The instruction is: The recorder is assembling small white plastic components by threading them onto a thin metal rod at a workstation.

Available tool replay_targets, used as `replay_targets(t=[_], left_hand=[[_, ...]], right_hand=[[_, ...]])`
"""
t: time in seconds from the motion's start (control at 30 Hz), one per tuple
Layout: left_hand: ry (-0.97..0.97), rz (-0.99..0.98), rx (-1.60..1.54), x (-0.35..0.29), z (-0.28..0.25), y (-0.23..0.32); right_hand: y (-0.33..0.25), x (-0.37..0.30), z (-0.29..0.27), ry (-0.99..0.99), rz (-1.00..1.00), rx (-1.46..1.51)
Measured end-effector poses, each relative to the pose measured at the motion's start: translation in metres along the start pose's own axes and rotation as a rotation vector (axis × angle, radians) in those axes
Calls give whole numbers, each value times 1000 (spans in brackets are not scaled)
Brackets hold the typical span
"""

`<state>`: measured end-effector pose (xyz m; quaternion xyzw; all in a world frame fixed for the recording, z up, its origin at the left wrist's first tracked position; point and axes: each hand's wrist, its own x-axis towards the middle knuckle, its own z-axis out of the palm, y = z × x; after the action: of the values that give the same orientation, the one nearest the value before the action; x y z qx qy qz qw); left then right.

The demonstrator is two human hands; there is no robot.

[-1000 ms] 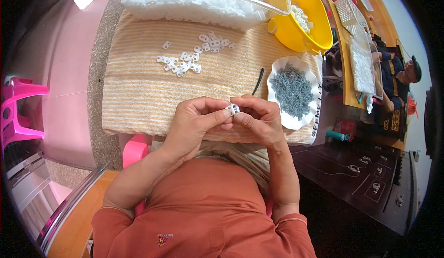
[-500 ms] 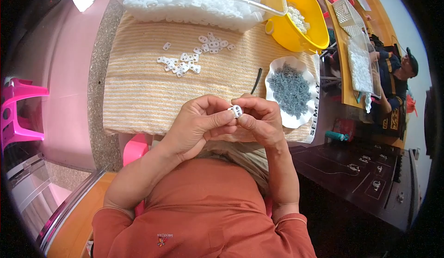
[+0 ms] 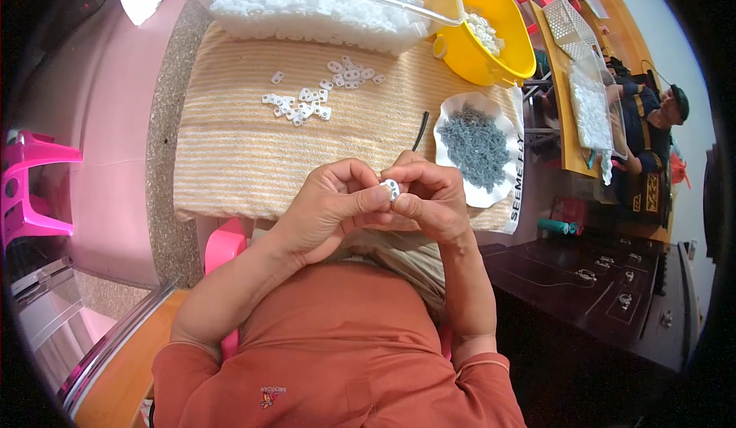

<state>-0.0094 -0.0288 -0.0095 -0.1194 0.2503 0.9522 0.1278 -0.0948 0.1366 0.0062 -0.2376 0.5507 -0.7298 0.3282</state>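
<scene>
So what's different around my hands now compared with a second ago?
The small white piece seems to have turned slightly between your left hand and right hand; both keep hold of it, and nothing was let go. The camera view shifted a little. The loose white pieces and grey parts look undisturbed.

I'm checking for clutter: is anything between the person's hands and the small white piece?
Nothing visible: the left hand and right hand both pinch the white piece directly. The black strip lies beyond the right hand, not between.
</scene>
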Motion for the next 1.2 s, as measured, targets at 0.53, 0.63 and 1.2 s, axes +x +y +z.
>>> replay_targets(t=[0.53,0.63,1.2], left_hand=[[-55,63,72,-2,0,-5],[-60,54,92,-5,5,-1],[-10,1071,267,-166,70,-5]], right_hand=[[-6,-5,-1,-52,22,-119],[-10,-5,-1,-84,29,-70],[-104,95,-109,687,-476,-1049]])
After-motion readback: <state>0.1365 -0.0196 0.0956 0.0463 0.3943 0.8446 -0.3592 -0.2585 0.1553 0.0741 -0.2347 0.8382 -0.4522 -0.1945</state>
